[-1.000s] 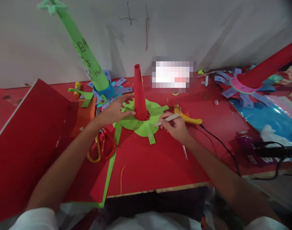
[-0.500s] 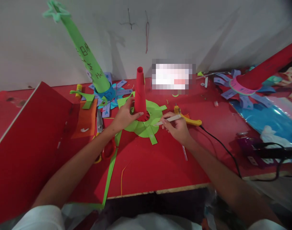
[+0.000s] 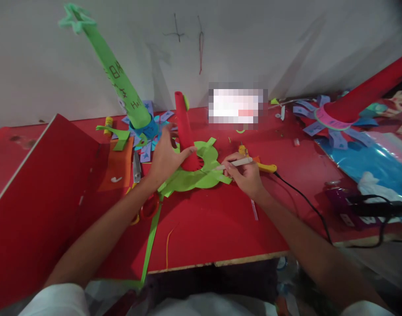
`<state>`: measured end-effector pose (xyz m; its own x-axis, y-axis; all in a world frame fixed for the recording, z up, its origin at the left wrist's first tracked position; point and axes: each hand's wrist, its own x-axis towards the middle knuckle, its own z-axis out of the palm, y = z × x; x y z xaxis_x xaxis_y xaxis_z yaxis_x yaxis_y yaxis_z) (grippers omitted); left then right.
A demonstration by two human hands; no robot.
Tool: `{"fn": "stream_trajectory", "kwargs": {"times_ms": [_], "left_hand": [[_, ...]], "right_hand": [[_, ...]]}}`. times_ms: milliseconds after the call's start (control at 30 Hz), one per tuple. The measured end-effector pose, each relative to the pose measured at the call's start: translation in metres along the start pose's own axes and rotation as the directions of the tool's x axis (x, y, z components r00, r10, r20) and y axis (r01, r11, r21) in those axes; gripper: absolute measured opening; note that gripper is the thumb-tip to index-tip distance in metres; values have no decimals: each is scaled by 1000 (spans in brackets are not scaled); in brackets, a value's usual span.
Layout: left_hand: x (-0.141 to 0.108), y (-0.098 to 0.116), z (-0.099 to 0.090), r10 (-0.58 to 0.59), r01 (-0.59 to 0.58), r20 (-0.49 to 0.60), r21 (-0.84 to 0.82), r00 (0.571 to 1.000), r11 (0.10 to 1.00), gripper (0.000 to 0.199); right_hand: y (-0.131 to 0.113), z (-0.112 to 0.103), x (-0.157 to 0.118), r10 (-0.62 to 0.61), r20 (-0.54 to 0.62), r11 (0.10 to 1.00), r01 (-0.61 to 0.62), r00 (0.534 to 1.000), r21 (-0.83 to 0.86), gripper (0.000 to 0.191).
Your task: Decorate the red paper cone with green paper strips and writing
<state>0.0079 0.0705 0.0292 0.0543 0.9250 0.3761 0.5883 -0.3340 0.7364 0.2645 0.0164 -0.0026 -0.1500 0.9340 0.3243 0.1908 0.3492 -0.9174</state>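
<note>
A red paper cone [image 3: 184,120] with a fringed foot leans left over a green paper flower shape [image 3: 205,177] with tabs. My left hand [image 3: 168,153] is beside the cone, thumb against its lower part and fingers spread behind it. In my right hand [image 3: 242,173] is a white pen [image 3: 238,162], its tip at the green paper's right side. A yellow glue gun [image 3: 266,167] lies just behind my right hand. Scissors [image 3: 137,169] with yellow handles and a red-handled pair [image 3: 150,207] rest left of the green paper.
A tall green paper tube [image 3: 117,79] with a star stands at the back left. Another red tube [image 3: 368,96] leans at the right over purple strips. A red board [image 3: 39,206] rises at the left. The gun's black cable [image 3: 306,199] crosses the right side, near a blue plastic packet [image 3: 368,162].
The cone has tipped and shifted left, and the green paper has turned, its tabs now in other places. My left hand has moved slightly left and opened wider. My right hand has hardly moved.
</note>
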Motion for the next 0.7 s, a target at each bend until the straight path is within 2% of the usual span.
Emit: {"fn": "stream_trajectory", "kwargs": {"times_ms": [67,100,200,233,333,433,567,700], "left_hand": [[1,-2,-2,-22,26,170,-21,985,999,76],[2,-4,-3,-31,41,271,-33,962,999,74],[5,-12,-11,-37,98,555,-81,831,992,67],[6,-15,-13,-28,113,611,-101,791,988,66],[8,-23,-17,-11,133,659,-135,752,982,62],[10,-23,-18,-41,147,652,-109,757,983,55],[12,-9,-21,-57,76,524,-16,850,997,72],[11,9,-26,-27,20,432,20,901,1000,71]], "right_hand": [[0,0,-1,-5,0,1000,5,1000,14,24],[0,0,-1,-5,-2,1000,5,1000,18,23],[-1,1,-1,0,-10,1000,0,1000,23,23],[-1,1,-1,6,-8,1000,-5,1000,25,22],[1,1,-2,10,4,999,-10,1000,40,21],[2,0,-1,-5,3,999,5,1000,39,20],[-1,-1,-2,-28,-22,1000,28,999,8,22],[-3,-1,-3,-42,-52,999,42,998,-1,21]]}}
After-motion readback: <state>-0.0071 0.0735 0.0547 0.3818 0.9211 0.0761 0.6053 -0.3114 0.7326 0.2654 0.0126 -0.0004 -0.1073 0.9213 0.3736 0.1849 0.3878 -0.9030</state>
